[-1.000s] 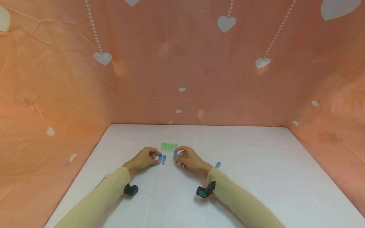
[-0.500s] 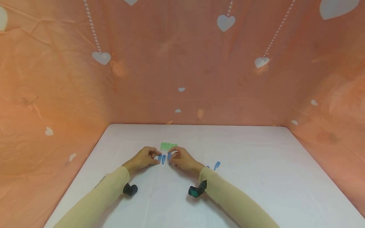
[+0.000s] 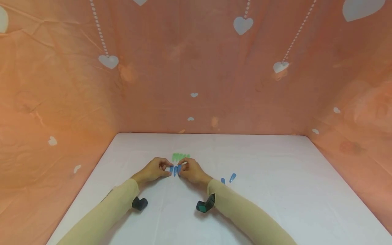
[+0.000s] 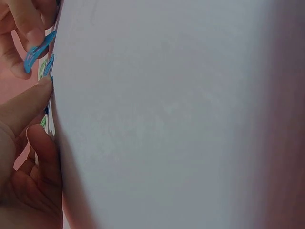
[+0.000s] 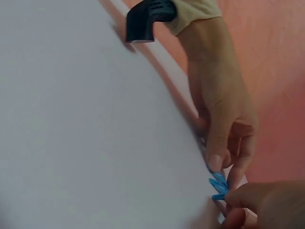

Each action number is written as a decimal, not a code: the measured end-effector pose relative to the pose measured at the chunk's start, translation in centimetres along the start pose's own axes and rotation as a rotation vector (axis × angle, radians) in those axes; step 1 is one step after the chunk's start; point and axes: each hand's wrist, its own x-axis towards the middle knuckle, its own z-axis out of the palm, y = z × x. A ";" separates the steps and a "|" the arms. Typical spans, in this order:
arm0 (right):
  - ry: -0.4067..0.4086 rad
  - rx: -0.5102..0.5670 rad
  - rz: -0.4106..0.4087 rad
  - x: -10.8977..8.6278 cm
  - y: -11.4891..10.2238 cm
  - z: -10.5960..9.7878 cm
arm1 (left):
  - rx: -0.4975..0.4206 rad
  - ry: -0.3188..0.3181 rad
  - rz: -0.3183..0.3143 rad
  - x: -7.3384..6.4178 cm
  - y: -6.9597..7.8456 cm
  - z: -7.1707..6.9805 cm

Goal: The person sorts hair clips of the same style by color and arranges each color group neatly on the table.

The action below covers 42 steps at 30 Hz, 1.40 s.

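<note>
In the head view, my left hand point(image 3: 154, 169) rests on the table with thumb and index finger at the two ends of a blue snap hair clip point(image 3: 171, 169). A second blue clip point(image 3: 175, 171) lies just right of it, roughly parallel. My right hand point(image 3: 193, 171) pinches a third blue clip point(image 3: 179, 168) between thumb and fingers, close beside the second. The left wrist view shows this pinched clip point(image 4: 39, 51) tilted, its slot visible. From the right wrist, the blue clips point(image 5: 219, 183) crowd between both hands' fingertips.
Behind the hands lies a row of several green clips point(image 3: 180, 157), partly overlapped by the right fingers. Two more blue clips, one nearer point(image 3: 223, 181) and one farther right point(image 3: 233, 177), lie beyond the right wrist. The white table point(image 3: 263, 160) meets an orange heart-patterned cloth point(image 3: 214, 102).
My right hand has moved left with its blue clip, up beside the two clips at my left hand. The loose clips at the right have come out from behind the sleeve.
</note>
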 end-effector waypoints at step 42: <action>0.088 -0.179 0.092 0.2 0.1 0.0 | 0.030 0.004 -0.010 -0.1 0.5 0.2</action>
